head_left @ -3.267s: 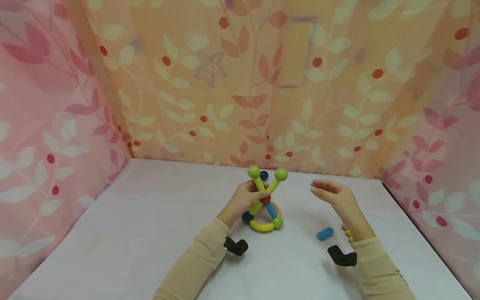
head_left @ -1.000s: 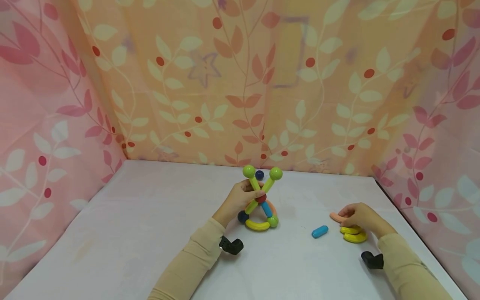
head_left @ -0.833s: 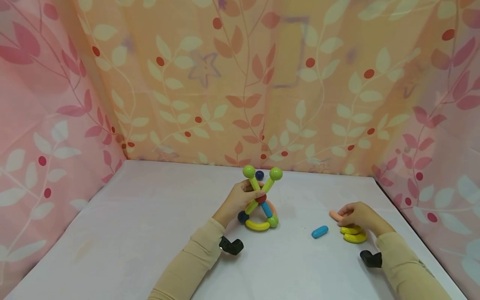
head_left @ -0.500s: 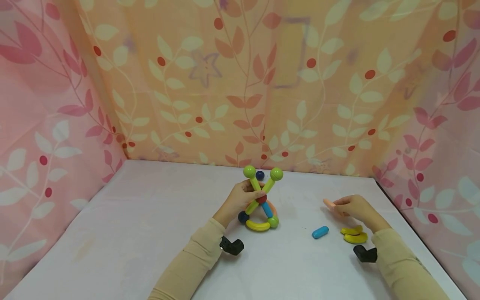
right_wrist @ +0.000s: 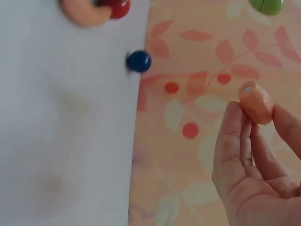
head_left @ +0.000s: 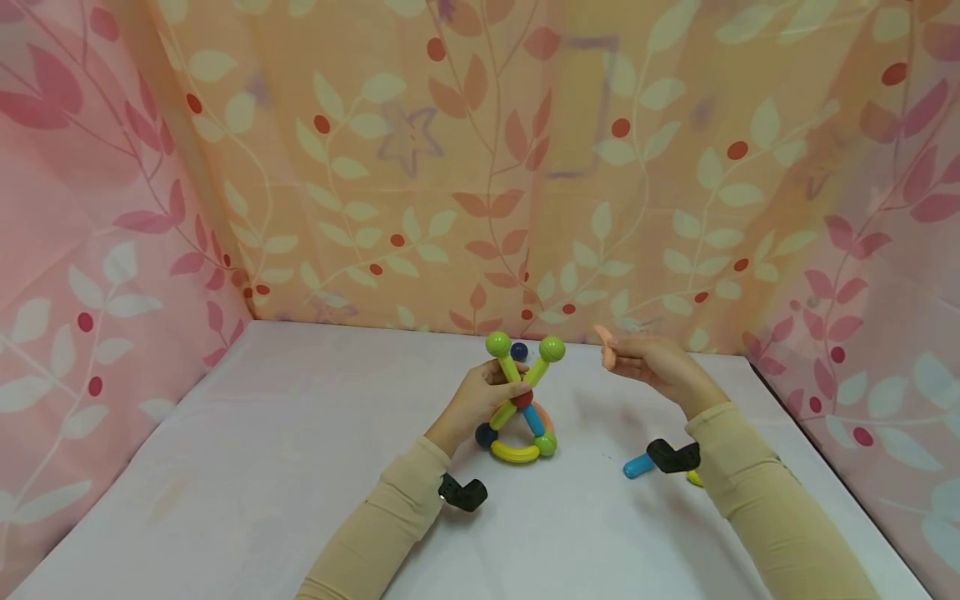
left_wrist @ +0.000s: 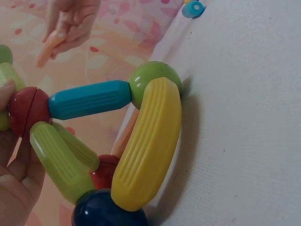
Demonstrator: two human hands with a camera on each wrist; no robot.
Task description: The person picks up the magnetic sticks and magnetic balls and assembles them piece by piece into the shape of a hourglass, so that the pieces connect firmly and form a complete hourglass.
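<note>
the right sleeve (head_left: 750,483) hides most of the yellow pieces (head_left: 694,478) and half the blue stick (head_left: 636,467).

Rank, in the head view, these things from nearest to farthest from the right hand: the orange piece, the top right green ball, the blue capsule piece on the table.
1. orange piece, pinched in the right hand.
2. green ball, just left of it.
3. blue capsule piece, lower, on the table by the right wrist.

Curved orange stick (head_left: 607,350) held aloft beside upright toy structure (head_left: 521,400)
</note>
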